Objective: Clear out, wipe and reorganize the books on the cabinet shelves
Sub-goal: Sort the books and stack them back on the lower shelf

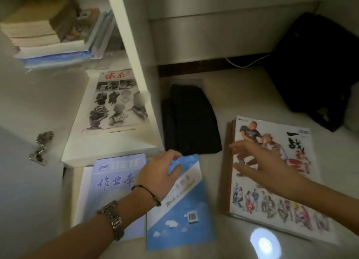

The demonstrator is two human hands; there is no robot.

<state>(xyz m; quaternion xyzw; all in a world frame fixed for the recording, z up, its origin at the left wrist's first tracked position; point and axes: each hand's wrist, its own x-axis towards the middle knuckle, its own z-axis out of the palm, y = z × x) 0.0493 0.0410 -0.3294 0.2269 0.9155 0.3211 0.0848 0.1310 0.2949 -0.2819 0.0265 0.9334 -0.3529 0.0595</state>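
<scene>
I find the white laminate cabinet (124, 35) only part cleared: a stack of pale paperbacks and blue folders (52, 35) sits on its upper shelf, up and away from both hands, and a sketch book with a cover of grey plaster busts (114, 103) lies flat on the lower shelf, just beyond the left hand. The large glossy book with a cover of coloured figure drawings (272, 179) lies on the pale floor on top of further volumes, directly beneath the right hand (260, 167), whose fingers are spread and relaxed, grasping nothing; I cannot tell whether they touch the cover. The thin sky-blue exercise book with clouds (180, 206) lies under the left hand (159, 173), fingers loosely bent over its top edge, seemingly resting, not gripping. It overlaps a pale violet workbook (114, 183) on that hand's outer side. A folded black cloth (190, 121) lies beyond, between the two hands. Risks, in my judgement: the slick covers may slide off one another if lifted one-handed, the thin book may crease if dragged, and the dim light may hide unwiped dust.
</scene>
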